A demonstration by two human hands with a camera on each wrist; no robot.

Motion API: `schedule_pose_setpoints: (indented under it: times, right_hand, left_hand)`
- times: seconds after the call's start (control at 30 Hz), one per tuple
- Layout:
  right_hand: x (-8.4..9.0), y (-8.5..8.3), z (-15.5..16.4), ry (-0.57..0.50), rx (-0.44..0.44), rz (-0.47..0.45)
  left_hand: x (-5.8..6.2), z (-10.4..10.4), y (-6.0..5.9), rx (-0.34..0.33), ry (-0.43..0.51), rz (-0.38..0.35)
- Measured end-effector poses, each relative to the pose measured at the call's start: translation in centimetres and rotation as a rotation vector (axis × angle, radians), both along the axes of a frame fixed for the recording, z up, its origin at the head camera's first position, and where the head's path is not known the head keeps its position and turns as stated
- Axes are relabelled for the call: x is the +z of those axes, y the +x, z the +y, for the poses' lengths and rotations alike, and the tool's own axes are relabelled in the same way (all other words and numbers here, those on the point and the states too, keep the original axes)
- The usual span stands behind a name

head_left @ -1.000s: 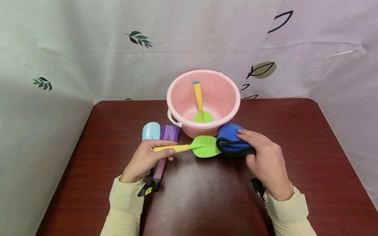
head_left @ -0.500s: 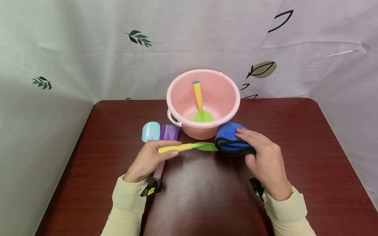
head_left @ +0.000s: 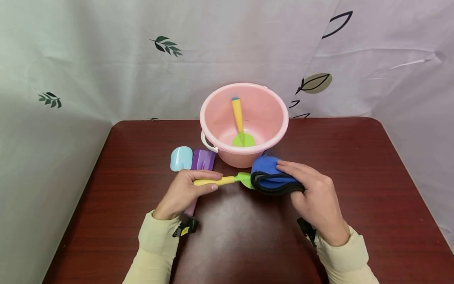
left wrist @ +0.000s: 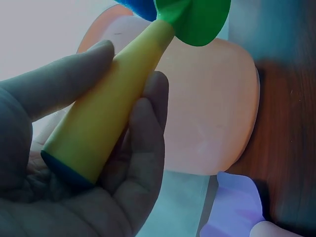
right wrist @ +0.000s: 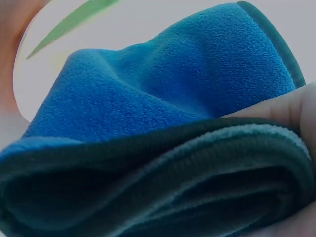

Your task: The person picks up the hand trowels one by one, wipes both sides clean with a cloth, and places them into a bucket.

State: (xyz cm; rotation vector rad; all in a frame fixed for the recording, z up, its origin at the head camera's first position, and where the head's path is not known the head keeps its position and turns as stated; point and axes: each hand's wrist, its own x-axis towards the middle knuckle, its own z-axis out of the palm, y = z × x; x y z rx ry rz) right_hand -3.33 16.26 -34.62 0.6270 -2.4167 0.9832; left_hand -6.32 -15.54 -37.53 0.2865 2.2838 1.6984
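Note:
My left hand grips the yellow handle of a toy shovel, its thumb and fingers wrapped round it in the left wrist view. Its green blade points right, and the tip is hidden behind a folded blue cloth with black edging. Thumb and fingers of my right hand hold that cloth over the blade, in front of the pink bucket. In the right wrist view the cloth fills most of the picture, its folded layers facing the camera.
Inside the bucket leans another green shovel with a yellow handle. A light blue shovel and a purple shovel lie left of the bucket on the dark red table. A white patterned curtain stands behind.
The left hand has shifted slightly right and turned the shovel, its blade edge-on midway. The cloth has moved left and toward me, covering more of the blade.

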Motion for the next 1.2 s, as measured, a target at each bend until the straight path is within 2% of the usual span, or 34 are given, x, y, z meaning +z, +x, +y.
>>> schedule_pose_setpoints:
  times: [0.17, 0.43, 0.67, 0.77, 1.03, 1.2]
  right_hand:
    - [-0.1, 0.0, -0.5, -0.033, 0.048, 0.061]
    - [-0.2, -0.3, -1.6, -0.029, 0.247, 0.203]
    - [-0.3, -0.6, -2.1, -0.018, 0.431, 0.320]
    - [-0.4, -0.6, -2.2, 0.028, 0.443, 0.289]
    - [-1.0, -0.3, -1.7, 0.267, 0.389, 0.048]
    - [-1.3, -0.3, -1.8, 0.362, 0.389, -0.028]
  left_hand:
    - [-0.3, 0.3, -0.1, -0.011, -0.048, 0.004]
    - [-0.5, 0.7, 0.1, -0.012, -0.122, 0.015]
    - [-0.6, 1.0, 0.1, -0.041, -0.058, 0.006]
    - [-0.6, 1.0, 0.1, -0.043, -0.041, 0.004]
    - [-0.3, 0.9, 0.2, -0.066, 0.012, -0.017]
    - [-0.1, 0.9, 0.3, -0.051, -0.013, 0.002]
